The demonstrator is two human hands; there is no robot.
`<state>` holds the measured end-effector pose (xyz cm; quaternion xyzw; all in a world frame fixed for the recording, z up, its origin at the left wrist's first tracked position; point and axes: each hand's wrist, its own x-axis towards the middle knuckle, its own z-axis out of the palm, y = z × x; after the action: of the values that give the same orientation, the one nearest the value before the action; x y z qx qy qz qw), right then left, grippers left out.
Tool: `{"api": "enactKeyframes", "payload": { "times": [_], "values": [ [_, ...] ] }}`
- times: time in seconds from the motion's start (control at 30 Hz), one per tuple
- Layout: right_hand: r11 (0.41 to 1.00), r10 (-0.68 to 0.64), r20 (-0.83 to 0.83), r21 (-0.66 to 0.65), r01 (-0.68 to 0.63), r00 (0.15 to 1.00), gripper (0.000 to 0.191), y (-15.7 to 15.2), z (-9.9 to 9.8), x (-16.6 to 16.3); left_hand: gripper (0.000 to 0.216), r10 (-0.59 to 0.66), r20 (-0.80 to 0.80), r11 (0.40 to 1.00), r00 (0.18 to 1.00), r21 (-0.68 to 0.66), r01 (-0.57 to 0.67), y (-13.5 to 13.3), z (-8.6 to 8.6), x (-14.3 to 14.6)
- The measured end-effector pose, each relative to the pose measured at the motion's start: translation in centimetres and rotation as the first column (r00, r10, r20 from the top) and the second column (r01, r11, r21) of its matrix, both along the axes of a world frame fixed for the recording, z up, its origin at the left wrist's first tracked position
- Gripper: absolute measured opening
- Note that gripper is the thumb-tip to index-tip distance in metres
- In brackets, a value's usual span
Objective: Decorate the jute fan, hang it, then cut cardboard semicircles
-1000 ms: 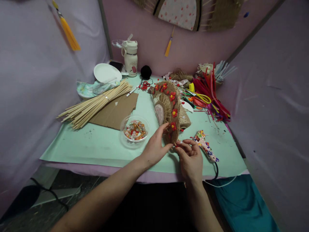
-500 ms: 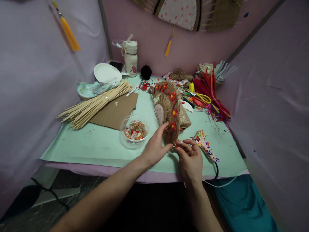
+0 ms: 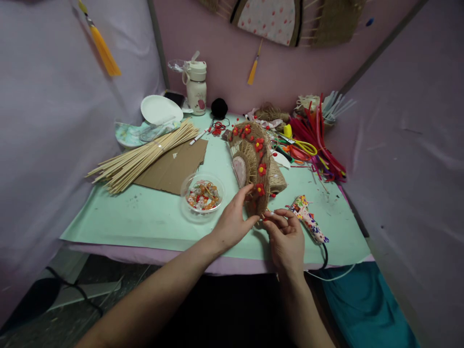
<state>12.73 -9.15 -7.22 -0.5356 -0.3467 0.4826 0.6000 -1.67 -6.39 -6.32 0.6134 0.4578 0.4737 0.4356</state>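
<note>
A curved, twine-wrapped craft piece (image 3: 264,150) with red felt-like flowers and yellow centres stands tilted on the table, leaning by a roll of twine (image 3: 277,181). Small red beads stick out along its outer edge. My left hand (image 3: 234,220) grips its lower end from the left, the thumb below and the fingers partly hidden behind it. At that same lower tip, my right hand (image 3: 286,237) pinches a small red bead (image 3: 264,220) between thumb and fingers. Just right of this hand lies a flower-patterned glue gun (image 3: 309,220) with a black cord.
A clear bowl of beads (image 3: 203,197) sits left of my hands. Behind it are cardboard (image 3: 174,166) and a bundle of wooden sticks (image 3: 148,157). A bottle (image 3: 196,89) and black yarn ball (image 3: 219,108) stand at the back. Yellow-handled scissors (image 3: 306,146) and red pipe cleaners (image 3: 319,140) lie right.
</note>
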Motion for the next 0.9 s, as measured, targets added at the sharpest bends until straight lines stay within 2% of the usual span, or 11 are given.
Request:
{"api": "enactKeyframes", "payload": {
  "times": [0.9],
  "values": [
    [1.000, 0.023, -0.071, 0.008, -0.023, 0.997, 0.042, -0.21, -0.04, 0.14, 0.077, -0.001, 0.001, 1.000, 1.000, -0.012, 0.001, 0.05, 0.00, -0.07]
  ]
}}
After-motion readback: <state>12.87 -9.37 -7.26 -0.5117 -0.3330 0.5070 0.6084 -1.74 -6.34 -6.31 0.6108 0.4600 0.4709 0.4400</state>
